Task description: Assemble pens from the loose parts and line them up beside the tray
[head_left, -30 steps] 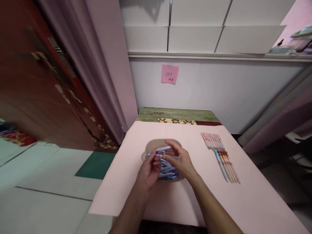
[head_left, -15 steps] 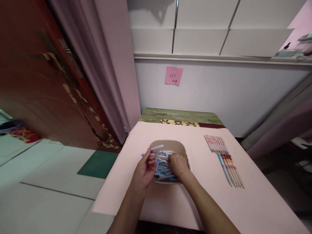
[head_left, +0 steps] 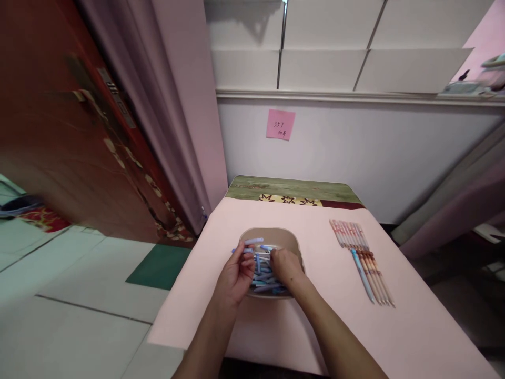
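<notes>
Two slim pieces, a lavender tube [head_left: 254,241] and a blue tube [head_left: 248,250], are gripped between the thumb and bent fingers of the left hand [head_left: 234,275], which is held at the nine o'clock edge of a beige tub [head_left: 272,235]. Blue, grey and white pen parts [head_left: 265,280] are heaped inside the tub, which is set on a pink cover [head_left: 197,308]. The right hand [head_left: 289,266] is lowered at the tub's three o'clock side with fingers curled; whether anything is gripped cannot be told, as the fingertips are hidden. Well apart from the tub, toward two o'clock, pink-patterned pens [head_left: 349,235] are laid side by side. At the six o'clock end of that row, a light blue pen [head_left: 363,277] and brown-topped pens [head_left: 377,279] are lined up. At twelve o'clock, a pink note [head_left: 280,125] is stuck to the wall.
</notes>
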